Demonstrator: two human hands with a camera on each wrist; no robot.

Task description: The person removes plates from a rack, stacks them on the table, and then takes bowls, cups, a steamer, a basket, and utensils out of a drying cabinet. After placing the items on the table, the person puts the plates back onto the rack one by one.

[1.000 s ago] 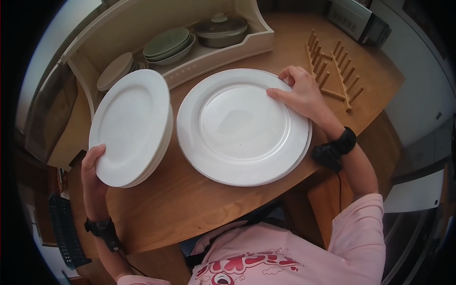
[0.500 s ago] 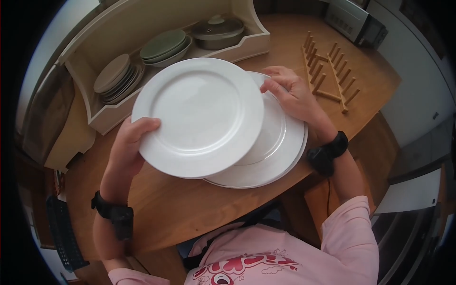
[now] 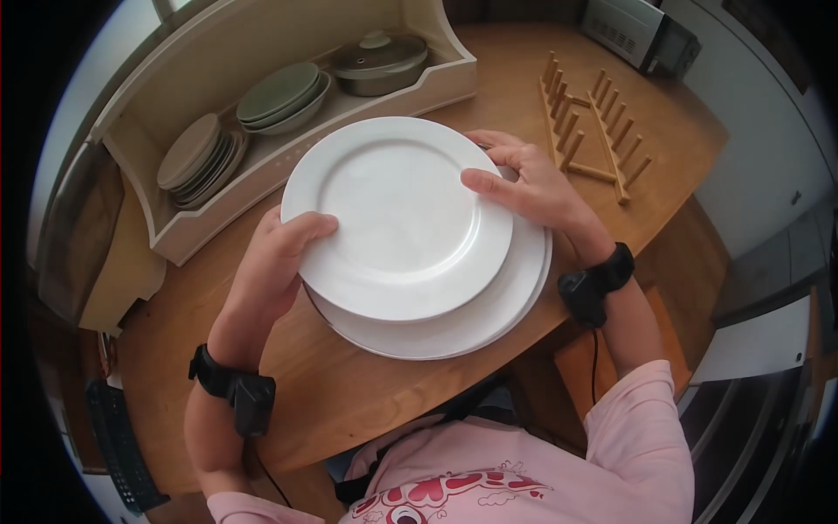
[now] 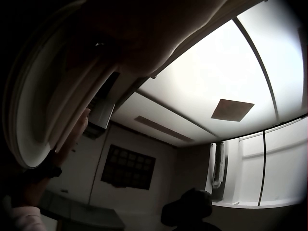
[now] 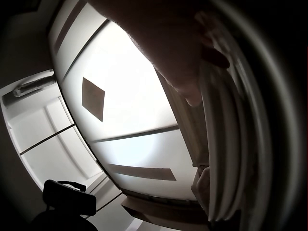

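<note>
A small stack of white dinner plates [image 3: 393, 210] is held over larger white plates [image 3: 521, 272], which lie stacked on the wooden table. My left hand [image 3: 272, 262] grips the small stack at its left rim, thumb on top and fingers hidden underneath. On the far right rim, my right hand [image 3: 541, 188] holds the same stack with its thumb laid over the edge. Several layered plate edges [image 5: 224, 144] show in the right wrist view. In the dark left wrist view, plate rims [image 4: 29, 120] run down the left side.
Behind the plates stands a cream shelf [image 3: 288, 162] with small stacked plates [image 3: 190, 153], green bowls [image 3: 278, 92] and a lidded pot [image 3: 380, 65]. A wooden peg rack [image 3: 602, 131] sits at the right, with a microwave [image 3: 628, 35] beyond it. The table's front edge curves near my body.
My left hand has brought the small plate stack rightward from the table's left side to over the larger plates. My right hand has shifted from the larger plates' rim to the small stack.
</note>
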